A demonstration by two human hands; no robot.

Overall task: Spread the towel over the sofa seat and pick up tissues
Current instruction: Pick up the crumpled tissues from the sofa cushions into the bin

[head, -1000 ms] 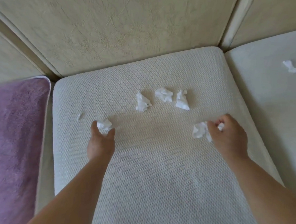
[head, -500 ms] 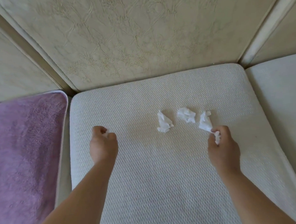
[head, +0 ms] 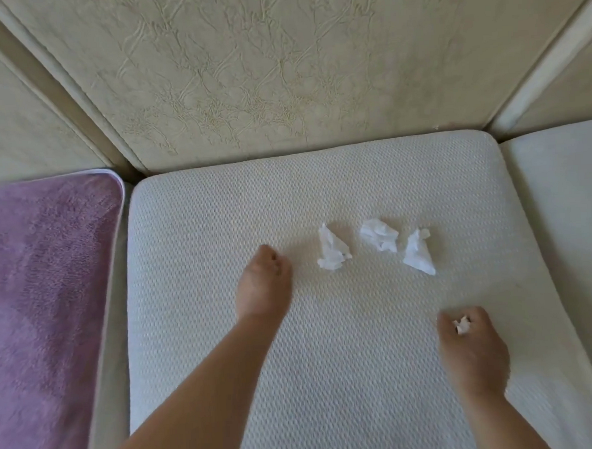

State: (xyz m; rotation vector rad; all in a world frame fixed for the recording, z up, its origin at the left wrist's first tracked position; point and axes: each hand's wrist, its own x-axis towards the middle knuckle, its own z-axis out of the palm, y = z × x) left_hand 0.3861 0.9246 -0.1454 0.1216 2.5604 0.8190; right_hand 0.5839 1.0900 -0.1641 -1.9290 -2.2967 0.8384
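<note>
A cream textured towel (head: 329,360) lies spread over the middle sofa seat. Three crumpled white tissues rest on it in a row: a left tissue (head: 332,250), a middle tissue (head: 379,235) and a right tissue (head: 419,252). My left hand (head: 263,284) is closed into a fist just left of the left tissue; the tissue it picked up earlier is hidden inside. My right hand (head: 472,349) sits lower right, fingers closed on a small tissue wad (head: 462,325) that peeks out.
A purple towel (head: 41,306) covers the seat to the left. A bare pale seat (head: 569,227) lies to the right. The cream patterned backrest (head: 245,72) rises behind the cushions.
My left hand has moved right toward the row of tissues, still closed on its tissue. My right hand has pulled back toward me with its wad. The camera has moved closer.
</note>
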